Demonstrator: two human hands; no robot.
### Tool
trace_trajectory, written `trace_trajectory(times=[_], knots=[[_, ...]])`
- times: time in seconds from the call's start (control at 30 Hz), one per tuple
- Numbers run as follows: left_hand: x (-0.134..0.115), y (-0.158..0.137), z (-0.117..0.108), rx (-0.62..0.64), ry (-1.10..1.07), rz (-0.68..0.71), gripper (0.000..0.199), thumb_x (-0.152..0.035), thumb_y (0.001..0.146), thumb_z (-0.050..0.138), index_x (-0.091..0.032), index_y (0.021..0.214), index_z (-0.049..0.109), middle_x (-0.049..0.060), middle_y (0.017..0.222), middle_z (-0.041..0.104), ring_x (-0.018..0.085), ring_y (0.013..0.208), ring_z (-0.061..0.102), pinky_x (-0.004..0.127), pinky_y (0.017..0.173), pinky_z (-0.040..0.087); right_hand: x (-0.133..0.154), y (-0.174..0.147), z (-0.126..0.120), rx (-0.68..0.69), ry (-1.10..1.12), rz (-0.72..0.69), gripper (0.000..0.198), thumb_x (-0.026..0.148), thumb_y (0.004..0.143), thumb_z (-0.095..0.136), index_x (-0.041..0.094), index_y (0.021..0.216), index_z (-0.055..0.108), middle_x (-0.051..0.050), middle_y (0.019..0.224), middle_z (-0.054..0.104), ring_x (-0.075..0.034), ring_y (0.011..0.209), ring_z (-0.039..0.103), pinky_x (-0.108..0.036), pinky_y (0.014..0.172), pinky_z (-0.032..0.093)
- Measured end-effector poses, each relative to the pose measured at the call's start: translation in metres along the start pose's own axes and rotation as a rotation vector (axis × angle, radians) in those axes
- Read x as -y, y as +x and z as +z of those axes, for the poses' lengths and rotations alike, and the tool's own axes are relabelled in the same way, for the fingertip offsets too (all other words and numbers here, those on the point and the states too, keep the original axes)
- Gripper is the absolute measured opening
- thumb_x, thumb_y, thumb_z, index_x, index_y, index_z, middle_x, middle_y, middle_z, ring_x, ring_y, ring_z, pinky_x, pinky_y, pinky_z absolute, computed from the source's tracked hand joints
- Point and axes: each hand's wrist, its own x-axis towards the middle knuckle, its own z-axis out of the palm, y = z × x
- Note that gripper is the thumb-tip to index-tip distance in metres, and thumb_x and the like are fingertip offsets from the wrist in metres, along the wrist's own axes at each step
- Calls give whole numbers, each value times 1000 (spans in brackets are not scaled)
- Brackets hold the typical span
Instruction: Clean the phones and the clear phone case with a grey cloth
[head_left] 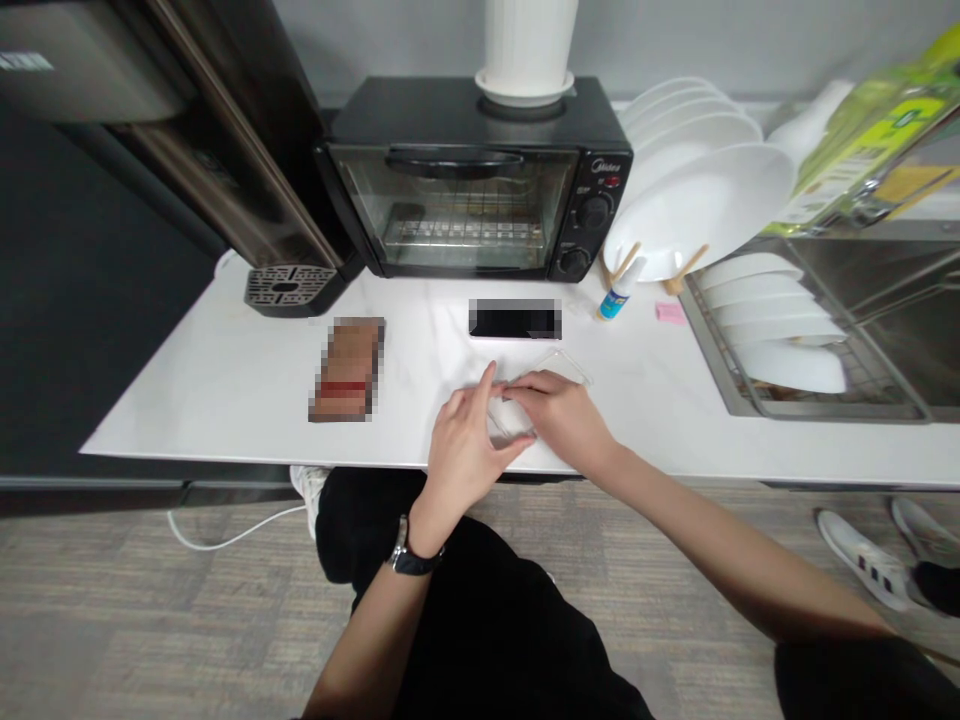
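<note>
A clear phone case (514,418) rests on the white countertop between my hands, its transparent far end showing beyond my right fingers. My left hand (466,445) grips its near left part, thumb along the near edge and index finger stretched forward. From the right, my right hand (561,412) pinches the case's upper left edge, fingertips close to my left index finger. What lies right under those fingertips is hidden. Just beyond the case lies a dark phone (515,322), partly blurred out. A small spray bottle (616,295) with a blue label stands to the right.
A flat brown item (347,370), pixelated, lies at left. Behind are a toaster oven (457,200) bearing a white pot (529,45), and a drinks dispenser (292,290). White plates (697,205), a pink piece (670,313) and a sink rack (795,410) are at right.
</note>
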Motion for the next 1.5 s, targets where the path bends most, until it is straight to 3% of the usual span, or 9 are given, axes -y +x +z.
trace_trajectory(times=[0.2,0.47,0.67,0.9,1.07,1.5], knots=[[1,-1,0,-11,9,5,115,-28,87,97,-24,182,33,10,149,81,33,136,73,49,119,62,10,-3,0,56,139,-127,34,-1,99,69,18,122,86,-11,128,85,-29,125,80,-42,109,67],[-1,-2,0,-8,-13,-9,116,-31,89,98,-32,183,31,6,155,78,35,136,72,52,118,63,11,-19,-18,164,131,-160,30,-2,102,64,21,103,84,-7,110,84,-25,102,80,-37,90,67],[-2,-3,-1,-3,-1,2,104,-34,90,97,-25,177,40,8,157,77,34,137,70,51,119,61,6,-26,-26,154,31,-95,23,2,101,69,20,103,85,-9,112,84,-30,104,78,-42,93,67],[-1,-4,-2,-3,26,11,107,-34,91,97,-29,178,35,7,156,77,33,136,70,49,118,60,-21,-33,-31,50,-122,-24,43,-7,95,61,21,114,88,-10,116,86,-29,104,79,-42,95,67],[-1,-4,-2,-4,20,19,106,-34,91,96,-30,177,36,6,157,77,33,136,70,49,117,60,-40,-32,-34,-6,-251,85,44,-3,102,54,18,116,89,-13,115,86,-30,101,78,-42,88,66],[-2,-3,-5,17,21,25,105,-34,92,96,-29,178,36,7,159,76,34,137,69,50,119,58,-43,-2,-12,-113,-282,211,41,5,107,52,15,123,87,-17,118,85,-32,98,77,-45,87,63]])
